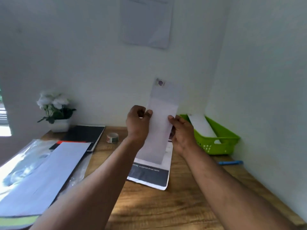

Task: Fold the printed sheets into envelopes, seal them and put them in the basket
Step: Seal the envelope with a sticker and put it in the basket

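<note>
I hold a long white folded envelope (pixel 162 117) upright above the wooden desk (pixel 166 209); it has a small stamp-like mark at its top end. My left hand (pixel 137 125) pinches its left edge and my right hand (pixel 181 133) grips its right edge. Under it a printed sheet (pixel 149 175) with a dark band lies flat on the desk. A green basket (pixel 221 141) stands at the right by the wall, with a white envelope (pixel 201 125) inside. A roll of tape (pixel 112 137) sits left of my hands.
At the left lie a stack of white sheets (pixel 41 176) in a plastic sleeve and a black folder (pixel 84 135). A potted white flower (pixel 55 112) stands at the back left. A blue pen (pixel 230 162) lies near the right wall. A paper (pixel 145 22) hangs on the wall.
</note>
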Demonstrator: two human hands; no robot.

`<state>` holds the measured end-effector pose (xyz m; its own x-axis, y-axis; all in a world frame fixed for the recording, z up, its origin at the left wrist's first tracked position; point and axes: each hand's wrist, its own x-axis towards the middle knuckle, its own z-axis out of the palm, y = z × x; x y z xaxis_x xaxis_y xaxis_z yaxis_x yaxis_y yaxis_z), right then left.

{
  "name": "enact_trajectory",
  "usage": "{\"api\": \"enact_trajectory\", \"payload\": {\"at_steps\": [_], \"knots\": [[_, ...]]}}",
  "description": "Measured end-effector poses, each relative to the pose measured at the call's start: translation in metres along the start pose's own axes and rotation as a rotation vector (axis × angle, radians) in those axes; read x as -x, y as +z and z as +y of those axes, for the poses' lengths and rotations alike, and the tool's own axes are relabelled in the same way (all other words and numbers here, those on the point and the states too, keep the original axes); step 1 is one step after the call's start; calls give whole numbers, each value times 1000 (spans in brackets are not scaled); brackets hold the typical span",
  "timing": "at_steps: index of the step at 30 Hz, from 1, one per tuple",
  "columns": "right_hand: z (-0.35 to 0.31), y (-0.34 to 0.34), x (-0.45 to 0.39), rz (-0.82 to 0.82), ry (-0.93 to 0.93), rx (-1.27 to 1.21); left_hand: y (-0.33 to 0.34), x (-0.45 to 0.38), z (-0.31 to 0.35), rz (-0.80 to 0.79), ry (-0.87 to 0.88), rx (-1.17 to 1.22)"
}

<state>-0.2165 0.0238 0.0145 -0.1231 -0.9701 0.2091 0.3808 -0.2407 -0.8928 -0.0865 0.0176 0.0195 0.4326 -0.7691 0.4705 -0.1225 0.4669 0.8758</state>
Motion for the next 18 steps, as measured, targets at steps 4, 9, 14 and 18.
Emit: {"api": "enact_trajectory", "payload": {"at_steps": [4, 9, 14, 18], "knots": [[-52, -6, -32, 84, -173, -28, 38, -7, 17, -178, -124, 222], [-108, -50, -84, 176, -347, 118, 105, -23, 16, -319, -164, 300], [-134, -93, -121, 222, -407, 195, 168, -29, 9, -360, -142, 257], [-123, -127, -145, 256, -358, 311, 200, -24, -17, -332, -178, 233]]}}
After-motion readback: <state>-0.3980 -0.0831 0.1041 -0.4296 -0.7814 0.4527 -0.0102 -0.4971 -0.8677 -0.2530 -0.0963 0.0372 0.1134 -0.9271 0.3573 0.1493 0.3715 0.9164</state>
